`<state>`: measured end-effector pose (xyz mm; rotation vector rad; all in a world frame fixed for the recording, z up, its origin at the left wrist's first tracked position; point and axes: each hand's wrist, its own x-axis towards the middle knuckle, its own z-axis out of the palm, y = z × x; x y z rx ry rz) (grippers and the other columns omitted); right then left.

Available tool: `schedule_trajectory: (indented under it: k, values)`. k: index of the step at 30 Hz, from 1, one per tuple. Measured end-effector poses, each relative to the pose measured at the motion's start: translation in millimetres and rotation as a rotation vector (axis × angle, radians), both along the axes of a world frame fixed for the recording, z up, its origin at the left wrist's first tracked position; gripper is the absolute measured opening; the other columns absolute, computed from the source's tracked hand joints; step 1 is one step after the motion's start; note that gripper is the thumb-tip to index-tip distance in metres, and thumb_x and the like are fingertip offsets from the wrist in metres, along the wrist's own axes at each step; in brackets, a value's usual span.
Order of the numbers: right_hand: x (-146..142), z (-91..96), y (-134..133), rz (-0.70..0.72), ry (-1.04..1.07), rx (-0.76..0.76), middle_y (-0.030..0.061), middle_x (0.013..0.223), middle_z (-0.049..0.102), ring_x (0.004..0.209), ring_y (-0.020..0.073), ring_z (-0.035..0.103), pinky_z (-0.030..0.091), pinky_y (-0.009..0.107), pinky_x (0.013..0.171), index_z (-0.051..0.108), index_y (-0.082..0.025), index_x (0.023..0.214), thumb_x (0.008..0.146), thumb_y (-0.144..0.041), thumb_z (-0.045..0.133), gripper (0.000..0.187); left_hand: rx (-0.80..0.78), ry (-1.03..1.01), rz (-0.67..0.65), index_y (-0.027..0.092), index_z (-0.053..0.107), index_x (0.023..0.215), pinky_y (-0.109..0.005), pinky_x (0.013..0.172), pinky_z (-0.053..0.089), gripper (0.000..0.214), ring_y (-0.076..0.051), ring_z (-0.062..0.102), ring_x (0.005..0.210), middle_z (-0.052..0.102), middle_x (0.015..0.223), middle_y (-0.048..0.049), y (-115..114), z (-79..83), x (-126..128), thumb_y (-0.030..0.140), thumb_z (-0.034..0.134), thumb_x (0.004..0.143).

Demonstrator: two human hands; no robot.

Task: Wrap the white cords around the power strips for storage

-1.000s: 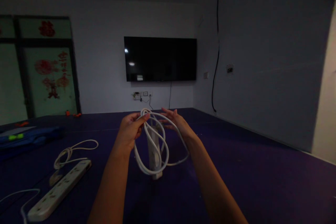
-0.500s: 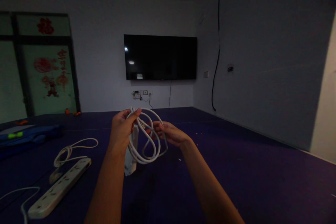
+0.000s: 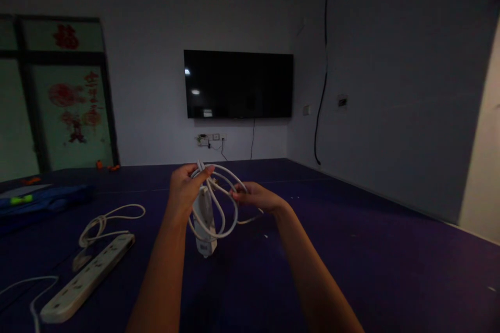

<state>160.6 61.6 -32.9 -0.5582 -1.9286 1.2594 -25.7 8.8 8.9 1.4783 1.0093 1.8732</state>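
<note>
A white power cord hangs in loose loops between my two hands. My left hand is closed, thumb on top, round the upper part of the coil. Behind the loops, below the left hand, a white power strip hangs end down; its upper part is partly hidden by fingers and cord. On the right side of the loops, my right hand pinches the cord between thumb and fingers. A short free length of cord trails below the right hand.
On the purple surface at left lies another white power strip with a coiled cord. Beyond it is blue cloth with a bright green item. A television hangs on the far wall.
The hanging power strip has turned so its face shows more and swung slightly right. The loops have shifted a little, and my right hand's fingers have closed further on the cord.
</note>
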Motion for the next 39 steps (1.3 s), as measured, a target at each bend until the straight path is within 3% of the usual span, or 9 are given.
schedule_trajectory:
  k: [7,10,14,18,24,26,29,34,39]
  values:
    - [30,0.6,2,-0.215,-0.366,0.183,-0.0033,0.051,0.055,0.048,0.0082,0.045,0.033,0.022,0.05,0.059,-0.015,0.057,0.062,-0.046,0.072,0.034,0.01,0.041,0.026,0.012,0.065,0.067,-0.02,0.044,0.035,0.035,-0.01,0.048,0.047,0.057,0.054,0.0014,9,-8.2,11,0.041,0.077,0.051]
    - [34,2.1,1,-0.342,-0.353,0.197,-0.0023,0.044,0.054,0.042,0.0075,0.042,0.03,0.022,0.046,0.056,-0.016,0.051,0.07,-0.051,0.063,0.041,0.04,0.021,0.096,0.012,0.065,0.066,-0.02,0.045,0.035,0.034,-0.009,0.047,0.048,0.056,0.054,0.0017,15,-11.3,14,0.04,0.077,0.052]
    - [18,12.4,-9,-0.377,0.045,0.049,-0.008,0.037,0.043,0.034,0.0073,0.04,0.038,0.023,0.045,0.044,-0.02,0.054,0.071,-0.058,0.058,0.044,0.08,-0.054,0.182,0.012,0.064,0.067,-0.02,0.047,0.036,0.032,-0.01,0.048,0.05,0.058,0.058,0.0017,19,-11.9,14,0.038,0.077,0.052]
    - [-11,25.8,-27,-0.357,0.47,-0.061,-0.0131,0.036,0.034,0.029,0.0045,0.032,0.041,0.021,0.04,0.04,-0.021,0.058,0.067,-0.054,0.064,0.042,0.047,-0.102,0.163,0.013,0.062,0.069,-0.02,0.043,0.033,0.033,-0.008,0.041,0.042,0.049,0.049,0.006,17,-9.5,11,0.041,0.075,0.055]
    - [-36,35.9,-47,-0.29,0.911,-0.429,-0.0137,0.036,0.028,0.03,0.0023,0.029,0.037,0.015,0.039,0.039,-0.019,0.061,0.081,-0.034,0.058,0.031,0.094,0.008,0.175,0.014,0.062,0.067,-0.02,0.046,0.034,0.031,-0.01,0.047,0.048,0.055,0.053,0.0034,8,-6.4,20,0.041,0.074,0.057]
    - [-40,35.7,-49,-0.325,1.027,-0.477,-0.0132,0.036,0.028,0.031,0.0023,0.03,0.038,0.015,0.041,0.038,-0.019,0.061,0.084,-0.031,0.054,0.031,0.116,0.032,0.179,0.014,0.062,0.067,-0.02,0.047,0.034,0.029,-0.01,0.049,0.052,0.058,0.058,0.0018,8,-7.5,26,0.04,0.073,0.058]
    - [-45,32.2,-46,-0.467,1.132,-0.376,-0.0127,0.038,0.03,0.032,0.0035,0.032,0.04,0.017,0.043,0.038,-0.02,0.062,0.085,-0.033,0.051,0.03,0.113,0.025,0.117,0.014,0.061,0.065,-0.019,0.046,0.033,0.028,-0.009,0.046,0.05,0.056,0.056,0.0026,11,-11.9,36,0.04,0.072,0.06]
    - [-47,23.6,-41,-0.711,1.108,-0.025,-0.0116,0.042,0.033,0.036,0.0054,0.035,0.039,0.02,0.042,0.038,-0.02,0.062,0.083,-0.042,0.051,0.033,0.02,-0.092,-0.105,0.016,0.054,0.061,-0.017,0.039,0.028,0.029,-0.005,0.034,0.037,0.044,0.045,0.0083,13,-17.7,47,0.039,0.072,0.061]
    - [-44,15.9,-35,-0.963,0.966,0.253,-0.0081,0.048,0.041,0.041,0.0074,0.041,0.039,0.022,0.045,0.042,-0.02,0.061,0.084,-0.047,0.045,0.036,-0.073,-0.101,-0.27,0.015,0.056,0.065,-0.017,0.035,0.028,0.025,-0.004,0.035,0.035,0.054,0.052,0.0046,3,-12.0,48,0.037,0.068,0.063]
